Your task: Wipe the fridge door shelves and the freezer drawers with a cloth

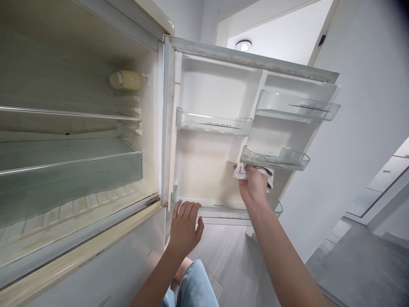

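Note:
An open fridge door (220,85) faces me, its inner side fitted with clear plastic bins. My right hand (254,185) is closed on a white cloth (240,171) and presses it against the door's inner wall, just under the small right-hand bin (275,160). My left hand (184,226) grips the lip of the lowest door bin (223,212), fingers hooked over its edge near the hinge side.
The fridge compartment (73,128) on the left holds glass shelves and a yellowed lamp housing (125,80). Two more clear bins (213,123) (297,106) hang higher on the door. Grey floor, a white wall and steps lie to the right. My knee in jeans (191,285) is below.

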{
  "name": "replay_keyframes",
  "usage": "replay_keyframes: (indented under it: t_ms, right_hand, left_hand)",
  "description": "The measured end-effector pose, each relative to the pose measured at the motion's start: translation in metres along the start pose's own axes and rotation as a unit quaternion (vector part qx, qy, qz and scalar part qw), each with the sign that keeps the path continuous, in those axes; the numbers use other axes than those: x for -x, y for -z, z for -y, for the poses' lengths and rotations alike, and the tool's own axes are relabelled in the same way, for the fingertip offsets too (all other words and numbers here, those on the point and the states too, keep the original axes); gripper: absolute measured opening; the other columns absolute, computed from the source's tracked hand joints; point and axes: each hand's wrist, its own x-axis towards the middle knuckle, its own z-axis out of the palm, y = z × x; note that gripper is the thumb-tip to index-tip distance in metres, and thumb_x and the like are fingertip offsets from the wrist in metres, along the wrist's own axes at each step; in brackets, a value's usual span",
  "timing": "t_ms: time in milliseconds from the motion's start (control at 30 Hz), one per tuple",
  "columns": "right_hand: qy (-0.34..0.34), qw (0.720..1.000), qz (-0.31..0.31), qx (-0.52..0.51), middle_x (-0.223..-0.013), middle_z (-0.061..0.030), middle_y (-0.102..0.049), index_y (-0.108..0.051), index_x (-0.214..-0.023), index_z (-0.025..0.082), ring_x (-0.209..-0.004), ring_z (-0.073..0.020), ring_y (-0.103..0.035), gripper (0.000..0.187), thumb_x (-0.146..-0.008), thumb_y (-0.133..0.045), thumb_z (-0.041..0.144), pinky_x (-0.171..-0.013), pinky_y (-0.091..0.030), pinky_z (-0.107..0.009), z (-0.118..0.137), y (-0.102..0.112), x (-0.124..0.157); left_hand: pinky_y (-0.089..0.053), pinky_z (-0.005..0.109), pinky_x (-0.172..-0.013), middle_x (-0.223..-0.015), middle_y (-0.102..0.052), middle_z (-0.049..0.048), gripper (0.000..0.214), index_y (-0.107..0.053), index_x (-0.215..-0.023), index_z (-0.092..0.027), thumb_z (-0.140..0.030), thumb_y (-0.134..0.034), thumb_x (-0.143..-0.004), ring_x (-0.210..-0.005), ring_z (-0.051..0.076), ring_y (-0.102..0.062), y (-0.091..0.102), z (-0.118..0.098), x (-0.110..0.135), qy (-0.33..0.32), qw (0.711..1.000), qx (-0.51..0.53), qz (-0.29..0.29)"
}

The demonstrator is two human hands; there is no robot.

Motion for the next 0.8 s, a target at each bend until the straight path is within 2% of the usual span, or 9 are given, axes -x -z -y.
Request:
replay_keyframes:
  t_ms: [167,267,467,567,667,733,800]
  right_hand:
    - [-0.043,0.999,-0.022,0.003,-0.092,0.0029,-0.066,-0.061,-0.092,0.018,-0.08,-0.0099,-0.065,0.035,-0.063,-0.057,-0.001,-0.071,-0.059,-0.023,0.024,0.01,0.003]
    - [-0.037,0.999,-0.039,0.004,-0.099,0.0026,-0.066,-0.061,-0.095,0.02,-0.088,-0.0113,-0.066,0.039,-0.065,-0.055,-0.003,-0.077,-0.059,-0.026,0.042,0.023,0.001]
    - [-0.021,0.992,-0.126,0.022,-0.098,-0.0008,-0.066,-0.06,-0.086,0.017,-0.09,-0.0121,-0.066,0.024,-0.069,-0.055,0.001,-0.076,-0.06,-0.025,0.069,0.043,-0.004]
    - [0.045,0.983,-0.175,0.043,-0.096,-0.0001,-0.066,-0.061,-0.083,0.018,-0.089,-0.0117,-0.065,0.018,-0.068,-0.062,0.008,-0.074,-0.06,-0.024,0.067,0.05,-0.006]
    - [0.167,0.964,-0.196,0.069,-0.095,0.0023,-0.066,-0.06,-0.084,0.019,-0.088,-0.0102,-0.064,0.02,-0.065,-0.062,0.011,-0.079,-0.058,-0.024,0.051,0.054,-0.001]
    - [0.239,0.948,-0.188,0.096,-0.094,0.0028,-0.065,-0.059,-0.086,0.02,-0.088,-0.0102,-0.064,0.021,-0.065,-0.06,0.013,-0.084,-0.056,-0.025,0.038,0.056,0.008]
    - [0.279,0.931,-0.184,0.149,-0.094,0.0009,-0.065,-0.059,-0.087,0.019,-0.093,-0.0122,-0.062,0.02,-0.067,-0.059,0.017,-0.092,-0.053,-0.028,0.023,0.058,0.02]
  left_hand:
    - [-0.02,0.042,-0.114,-0.108,-0.069,0.0033,0.029,-0.054,-0.112,-0.02,-0.019,-0.047,-0.084,-0.117,0.021,-0.054,0.001,-0.001,0.005,-0.007,1.0,-0.007,-0.023]
    - [-0.015,0.043,-0.116,-0.117,-0.067,0.0037,0.032,-0.053,-0.115,-0.02,-0.02,-0.048,-0.084,-0.127,0.023,-0.048,-0.001,-0.001,0.008,-0.005,0.999,-0.014,-0.03]
    - [-0.011,0.041,-0.117,-0.125,-0.065,0.0037,0.037,-0.052,-0.122,-0.02,-0.023,-0.048,-0.085,-0.13,0.023,-0.046,-0.003,0.002,0.012,-0.01,0.999,-0.027,-0.024]
    - [-0.011,0.043,-0.118,-0.136,-0.058,0.0041,0.044,-0.047,-0.13,-0.021,-0.022,-0.047,-0.086,-0.135,0.023,-0.04,-0.003,0.004,0.014,-0.011,0.999,-0.033,-0.014]
    - [-0.017,0.05,-0.118,-0.149,-0.042,0.0073,0.058,-0.032,-0.142,-0.022,-0.02,-0.046,-0.086,-0.143,0.025,-0.026,-0.007,0.003,0.024,-0.003,0.999,-0.041,-0.009]
    - [-0.025,0.055,-0.116,-0.153,-0.035,0.0102,0.064,-0.026,-0.145,-0.022,-0.019,-0.047,-0.084,-0.146,0.027,-0.018,-0.016,0.001,0.045,0.026,0.999,-0.032,-0.014]
    - [-0.033,0.056,-0.113,-0.153,-0.034,0.012,0.066,-0.024,-0.145,-0.022,-0.017,-0.047,-0.083,-0.145,0.027,-0.02,-0.032,-0.001,0.079,0.074,0.997,-0.017,-0.019]
